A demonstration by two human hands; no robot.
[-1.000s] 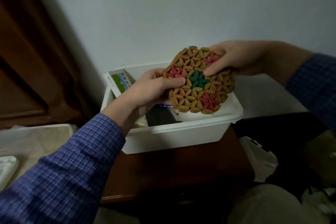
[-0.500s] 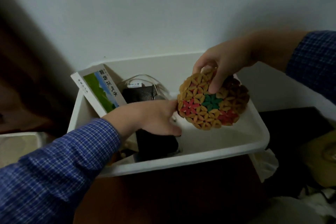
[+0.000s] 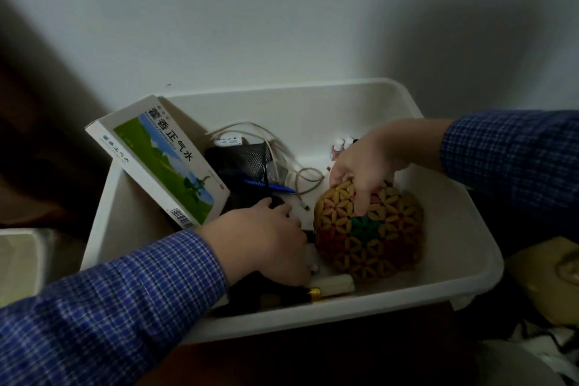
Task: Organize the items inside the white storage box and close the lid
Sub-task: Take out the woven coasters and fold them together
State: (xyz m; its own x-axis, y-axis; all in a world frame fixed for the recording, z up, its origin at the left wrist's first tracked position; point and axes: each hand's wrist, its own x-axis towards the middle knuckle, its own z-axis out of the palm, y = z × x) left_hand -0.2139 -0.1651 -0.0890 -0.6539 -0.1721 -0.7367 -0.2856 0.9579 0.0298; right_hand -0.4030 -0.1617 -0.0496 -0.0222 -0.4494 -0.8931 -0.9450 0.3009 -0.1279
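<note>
Right hand pinches coaster inside white box.

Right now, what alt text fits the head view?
A right hand grips a round beaded trivet inside an open white storage box; the left hand reaches among dark items beside a leaning green-and-white carton and cables.

White storage box on a dark wooden surface

The open box sits directly on the brown wood, its near rim toward 6 o'clock and its far wall toward 12 o'clock, against the pale wall (only a dim strip of the wood shows below the box).
</note>
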